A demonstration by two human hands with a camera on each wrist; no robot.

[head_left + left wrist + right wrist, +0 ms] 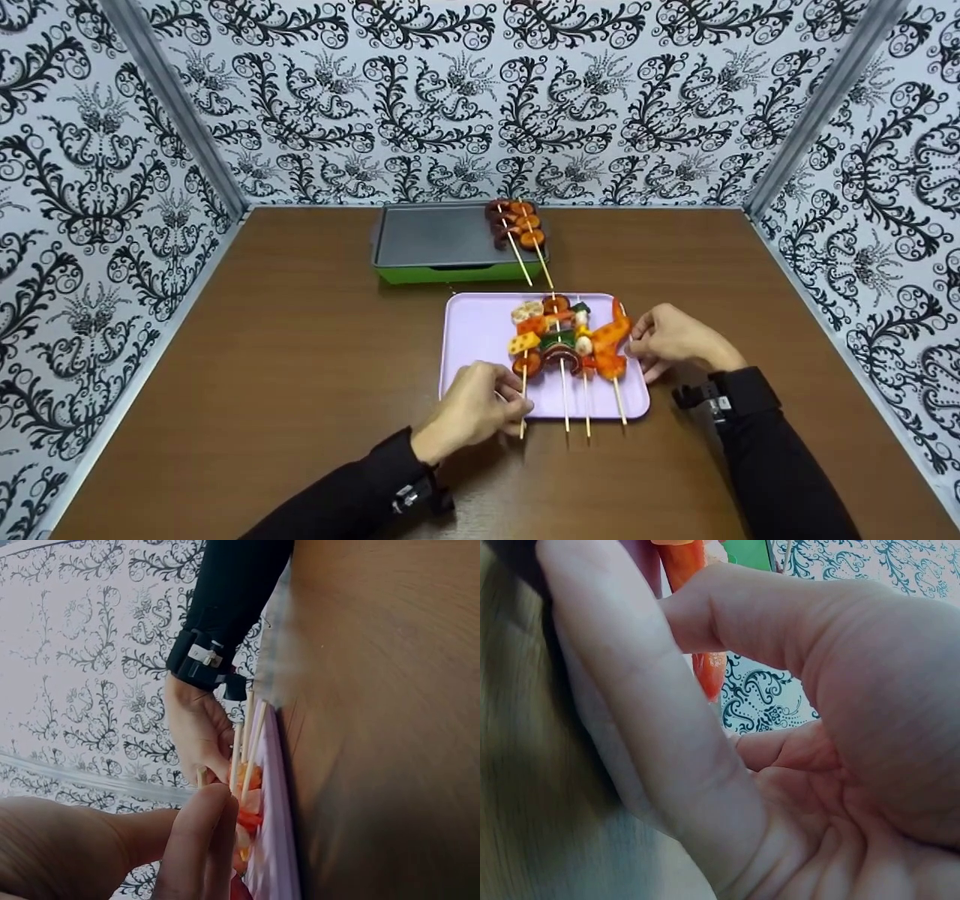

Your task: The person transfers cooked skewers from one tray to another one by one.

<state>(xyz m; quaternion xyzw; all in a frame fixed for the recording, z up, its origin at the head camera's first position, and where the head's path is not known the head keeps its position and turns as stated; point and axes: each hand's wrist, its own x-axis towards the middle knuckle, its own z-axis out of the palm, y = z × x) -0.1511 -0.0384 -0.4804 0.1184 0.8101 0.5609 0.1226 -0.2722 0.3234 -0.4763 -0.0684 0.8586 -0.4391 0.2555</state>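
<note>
My left hand (480, 401) pinches the stick of the leftmost skewer (523, 343), with yellow, orange and round brown pieces, at the front of a lilac tray (476, 330). To its right on the tray lie a skewer with green and dark curled pieces (559, 341), one with small white balls (583, 343), and one with a large orange piece (609, 349). The sticks overhang the front rim. My right hand (679, 337) holds the tray's right edge; its fingertips are partly hidden. In the left wrist view the stick end (202, 775) shows above the fingers.
Behind the tray stands a green grill with a grey plate (435, 236). On its right side lie two skewers, one of dark curled pieces (500, 225) and one of orange rounds (530, 238). Patterned walls (480, 97) enclose the brown table (300, 360).
</note>
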